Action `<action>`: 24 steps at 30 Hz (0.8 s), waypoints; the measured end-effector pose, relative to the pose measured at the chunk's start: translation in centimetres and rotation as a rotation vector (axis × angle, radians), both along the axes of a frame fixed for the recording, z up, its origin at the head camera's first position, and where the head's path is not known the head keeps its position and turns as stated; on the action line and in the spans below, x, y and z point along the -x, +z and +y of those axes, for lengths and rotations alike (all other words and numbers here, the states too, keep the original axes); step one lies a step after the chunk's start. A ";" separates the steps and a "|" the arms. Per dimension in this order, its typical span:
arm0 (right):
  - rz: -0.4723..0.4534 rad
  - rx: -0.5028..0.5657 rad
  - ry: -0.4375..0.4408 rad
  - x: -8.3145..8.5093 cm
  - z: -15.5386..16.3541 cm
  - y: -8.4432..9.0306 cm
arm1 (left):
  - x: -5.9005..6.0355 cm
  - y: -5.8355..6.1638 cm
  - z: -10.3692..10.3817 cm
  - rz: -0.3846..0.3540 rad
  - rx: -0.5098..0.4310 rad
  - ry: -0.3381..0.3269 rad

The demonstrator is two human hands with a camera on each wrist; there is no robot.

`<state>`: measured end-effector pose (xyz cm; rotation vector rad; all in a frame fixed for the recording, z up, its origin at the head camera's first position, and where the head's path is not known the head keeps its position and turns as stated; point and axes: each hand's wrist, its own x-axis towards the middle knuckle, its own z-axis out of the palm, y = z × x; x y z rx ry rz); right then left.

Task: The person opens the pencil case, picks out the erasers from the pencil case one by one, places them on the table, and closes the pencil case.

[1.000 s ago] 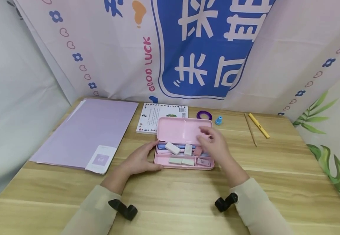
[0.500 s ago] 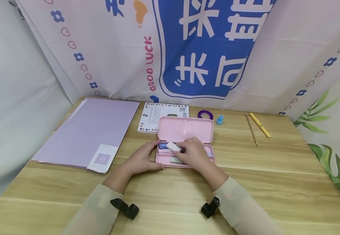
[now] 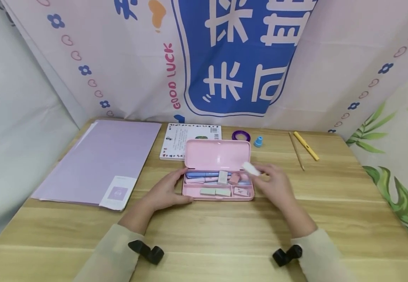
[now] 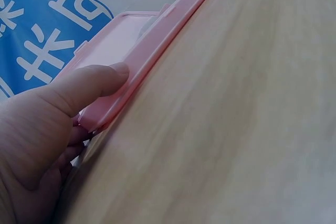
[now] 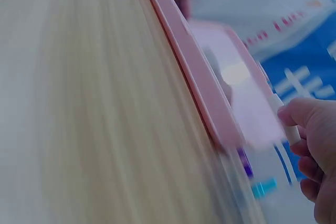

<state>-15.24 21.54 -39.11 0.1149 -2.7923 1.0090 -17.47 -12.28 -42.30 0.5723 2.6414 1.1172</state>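
Note:
A pink pencil case (image 3: 190, 196) lies with its lid raised on the table. My left hand (image 3: 165, 190) grips its left end, and in the left wrist view the thumb (image 4: 100, 85) presses the front wall while the other fingers go round the corner. Just off the case's right side, my right hand (image 3: 276, 186) pinches a white eraser (image 3: 251, 169) between thumb and fingers, above the table. Inside the case are blue and pink pens (image 3: 197, 180), a white eraser (image 3: 222, 177), a pink eraser (image 3: 234, 179), two pale green erasers (image 3: 208, 191) and a small printed block (image 3: 241, 191).
A lilac folder (image 3: 102, 156) covers the table's left side. Behind the case are a white booklet (image 3: 174, 143), a purple tape roll (image 3: 241, 135) and a small blue object (image 3: 258, 141). A pencil (image 3: 296, 152) and yellow pen (image 3: 306, 145) lie at right.
My right hand reached into the case, took hold of the white eraser at the left over the pens, and lifted it out to the right. The left hand stayed on the case.

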 end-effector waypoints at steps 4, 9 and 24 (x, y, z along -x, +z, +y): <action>0.008 -0.017 -0.120 -1.2 5.7 -0.2 | 0.1 0.0 0.1 0.000 0.002 -0.001; -0.029 -0.062 -0.248 -2.6 12.4 -0.3 | 0.0 0.0 0.0 0.000 0.003 0.000; -0.221 -0.217 -0.351 -3.7 22.8 -2.0 | 0.0 0.0 -0.2 -0.004 0.002 0.002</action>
